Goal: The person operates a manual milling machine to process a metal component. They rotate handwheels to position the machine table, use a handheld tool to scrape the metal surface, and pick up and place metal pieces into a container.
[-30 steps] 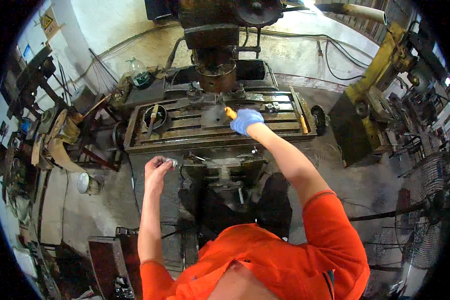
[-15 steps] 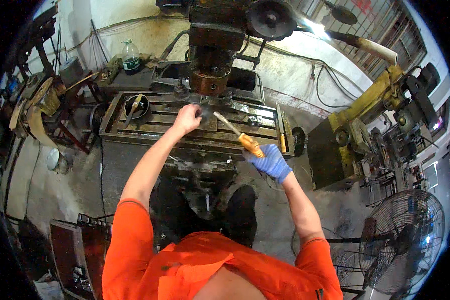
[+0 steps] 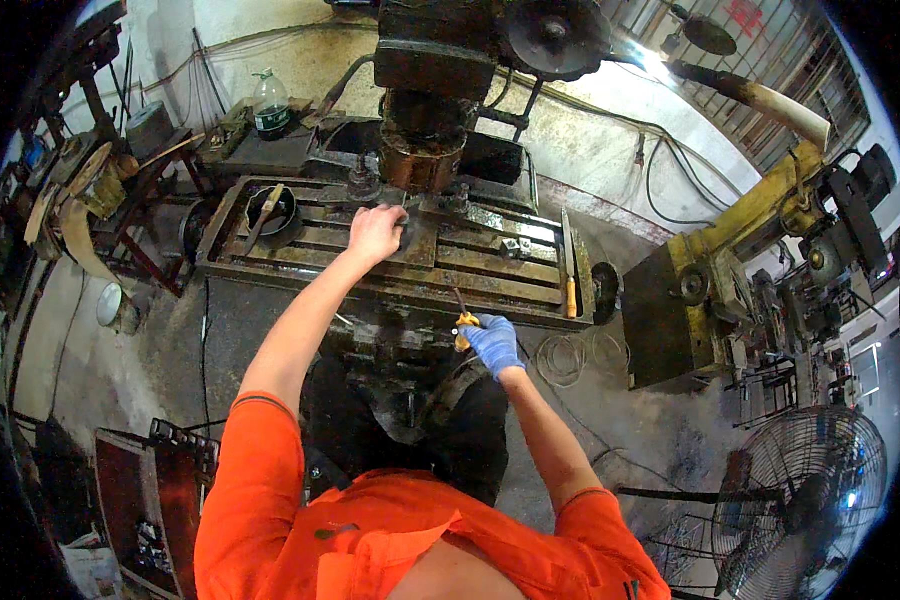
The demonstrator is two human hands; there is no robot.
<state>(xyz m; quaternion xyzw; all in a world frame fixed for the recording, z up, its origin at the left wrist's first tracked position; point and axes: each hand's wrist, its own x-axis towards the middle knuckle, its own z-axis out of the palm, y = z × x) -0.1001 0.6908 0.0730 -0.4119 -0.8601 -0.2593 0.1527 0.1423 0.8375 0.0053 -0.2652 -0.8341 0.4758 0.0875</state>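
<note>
My bare left hand (image 3: 375, 234) is over the slotted machine table (image 3: 480, 284), just below the machine's spindle head (image 3: 422, 160). Its fingers are closed at a small dark piece that I cannot make out. In a blue glove, my right hand (image 3: 494, 343) grips the yellow handle of a file (image 3: 464, 334) in front of the table's near edge. The file's thin dark blade points up toward the table, apart from my left hand. Another long tool with a yellow handle (image 3: 571, 296) lies along the table's right end.
On the table's left stands a black bowl with a brush (image 3: 266, 215) across it. A small metal block (image 3: 513, 248) sits right of the middle. A clear bottle (image 3: 270, 105) stands behind at left. A yellow machine (image 3: 675, 300) and a large fan (image 3: 805, 500) are at right.
My right hand has drawn the file down and left, back from the table top. My left hand stays in nearly the same place. The view has shifted slightly.
</note>
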